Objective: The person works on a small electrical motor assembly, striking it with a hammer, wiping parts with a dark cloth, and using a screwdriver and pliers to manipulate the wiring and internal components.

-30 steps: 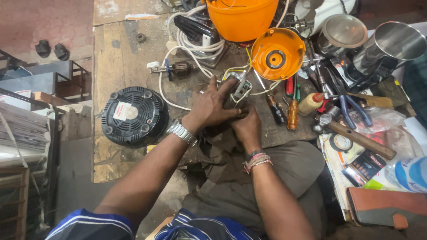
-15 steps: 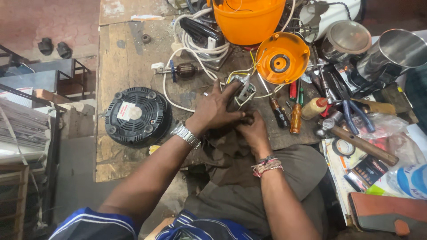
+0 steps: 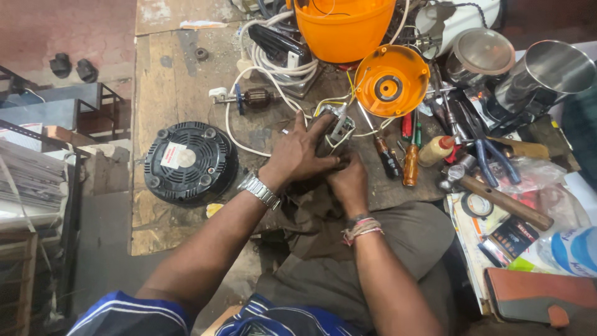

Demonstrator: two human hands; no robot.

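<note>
My left hand [image 3: 303, 152] wraps over a small grey metal motor part [image 3: 337, 126] with yellow and white wires, at the near edge of a worn wooden workbench [image 3: 168, 68]. My right hand [image 3: 349, 180] grips the same part from below, close to my lap; its fingers are hidden under the left hand. A silver watch sits on my left wrist and thread bands on my right. An orange round cover [image 3: 392, 81] lies just beyond the part, wired to it.
A black round vented base [image 3: 189, 162] lies left. A motor armature [image 3: 255, 98], white cable and an orange housing [image 3: 343, 25] sit behind. Screwdrivers [image 3: 410, 158], pliers [image 3: 485, 140], a hammer [image 3: 497, 199], steel jars [image 3: 547, 71] and papers crowd the right.
Both hands stay clasped on the motor part with slight finger shifts; the view has drifted a little, so everything sits slightly lower in frame.
</note>
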